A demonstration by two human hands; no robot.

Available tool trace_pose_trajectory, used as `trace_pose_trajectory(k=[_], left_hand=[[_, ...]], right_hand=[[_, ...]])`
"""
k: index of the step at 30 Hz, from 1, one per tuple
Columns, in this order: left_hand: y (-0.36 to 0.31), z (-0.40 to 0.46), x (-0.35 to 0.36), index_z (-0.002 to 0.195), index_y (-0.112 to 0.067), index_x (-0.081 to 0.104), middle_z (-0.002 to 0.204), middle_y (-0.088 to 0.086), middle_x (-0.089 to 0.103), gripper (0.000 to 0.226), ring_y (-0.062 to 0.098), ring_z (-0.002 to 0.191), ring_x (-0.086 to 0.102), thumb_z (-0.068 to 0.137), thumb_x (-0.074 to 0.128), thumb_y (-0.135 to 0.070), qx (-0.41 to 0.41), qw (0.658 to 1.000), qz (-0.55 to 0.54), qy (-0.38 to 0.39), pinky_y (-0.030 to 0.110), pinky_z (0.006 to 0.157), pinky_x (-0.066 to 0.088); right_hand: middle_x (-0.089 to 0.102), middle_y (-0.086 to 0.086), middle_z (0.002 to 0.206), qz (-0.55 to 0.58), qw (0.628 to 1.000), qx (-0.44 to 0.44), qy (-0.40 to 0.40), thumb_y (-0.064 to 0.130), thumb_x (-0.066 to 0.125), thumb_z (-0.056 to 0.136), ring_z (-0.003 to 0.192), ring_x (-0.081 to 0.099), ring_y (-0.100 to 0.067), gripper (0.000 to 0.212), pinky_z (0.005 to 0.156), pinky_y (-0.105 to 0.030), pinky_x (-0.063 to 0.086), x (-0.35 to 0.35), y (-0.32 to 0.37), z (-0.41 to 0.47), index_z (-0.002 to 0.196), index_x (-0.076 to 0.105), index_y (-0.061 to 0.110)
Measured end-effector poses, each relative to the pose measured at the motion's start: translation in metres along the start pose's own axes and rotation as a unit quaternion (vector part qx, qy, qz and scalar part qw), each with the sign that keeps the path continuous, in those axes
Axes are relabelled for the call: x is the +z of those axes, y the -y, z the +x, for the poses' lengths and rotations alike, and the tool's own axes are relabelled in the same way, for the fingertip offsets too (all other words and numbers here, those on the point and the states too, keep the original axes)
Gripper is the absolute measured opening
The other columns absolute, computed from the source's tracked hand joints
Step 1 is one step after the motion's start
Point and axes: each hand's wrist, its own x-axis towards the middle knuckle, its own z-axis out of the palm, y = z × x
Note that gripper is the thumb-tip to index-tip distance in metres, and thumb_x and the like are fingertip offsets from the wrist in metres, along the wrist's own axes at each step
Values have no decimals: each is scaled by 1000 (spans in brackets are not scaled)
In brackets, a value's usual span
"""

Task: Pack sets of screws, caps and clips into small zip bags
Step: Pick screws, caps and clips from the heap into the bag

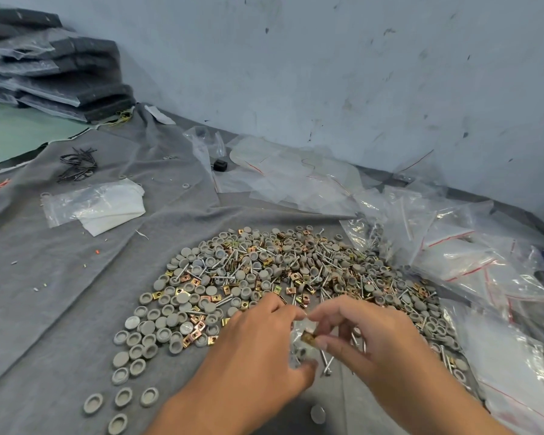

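While both hands pinch it, a small zip bag (297,340) of caps: left hand (261,343), right hand (368,337).

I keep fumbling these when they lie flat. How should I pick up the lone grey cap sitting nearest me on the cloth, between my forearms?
Pinch the lone grey cap by its round rim, thumb and forefinger on opposite edges, coming straight down from above. It seems to lie flat on the grey cloth with bare cloth all round, so the rim is likely free on every side, and the right hand is closest.
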Motion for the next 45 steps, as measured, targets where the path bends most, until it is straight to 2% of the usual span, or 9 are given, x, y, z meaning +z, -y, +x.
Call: trace_pose_trajectory(k=[4,8,11,17,24,28,33,36,45], left_hand=[[-3,0,2,137,-48,41,112,-27,38,63,2,104,50,80,54,-69,6,1000,4,6,27,95,45],[-3,1,1,137,-48,41,113,-26,37,62,4,105,50,80,56,-69,4,1000,9,16,25,93,43],[-2,1,1,139,-47,40,112,-25,37,64,3,105,49,81,56,-68,5,1000,9,10,24,93,42],[-1,0,1,137,-47,42,114,-25,39,62,4,106,50,81,55,-67,0,1000,9,6,24,90,40],[-2,1,1,137,-47,42,113,-25,40,61,4,104,49,81,55,-67,-5,1000,7,3,24,88,40],[-2,1,-1,136,-45,44,110,-24,40,59,7,103,53,82,54,-67,-9,1000,8,-2,28,93,46],[-4,0,-4,134,-47,46,109,-24,40,57,2,104,52,81,56,-66,-7,1000,2,-5,26,94,44],[-5,0,-7,131,-47,48,109,-25,41,54,-1,102,51,81,56,-65,-3,1000,0,-9,23,94,42],[-6,-1,-9,132,-47,47,109,-24,40,54,-1,105,51,83,58,-66,-2,1000,6,-3,23,95,42]], right_hand=[[65,31,90,-8,995,84,-47,35,72,88,83,61,7,17,67,-5,42,-2,-28,20,91,63,49],[58,22,103,-119,981,148,32,41,65,95,92,55,1,18,82,-19,47,30,-53,47,112,62,41],[56,12,115,-144,976,155,52,42,68,92,104,55,-9,34,93,-31,49,45,-64,56,124,61,35],[58,7,110,-182,970,146,68,28,50,103,96,57,-16,16,86,-37,51,52,-72,59,116,59,26],[65,17,83,-9,987,158,41,35,53,103,79,58,6,12,64,-12,43,35,-52,36,93,58,40],[64,22,79,126,987,101,-15,52,51,92,66,53,1,13,58,-12,38,14,-21,18,95,60,43],[63,27,78,78,995,42,39,57,53,86,66,54,1,20,60,-11,38,-4,1,7,92,66,42],[64,34,77,59,998,19,17,51,63,79,67,57,7,7,62,-4,38,-7,5,7,83,69,49],[63,30,64,58,996,-7,-68,44,77,74,51,51,7,5,49,-1,30,-5,3,2,75,72,44]])
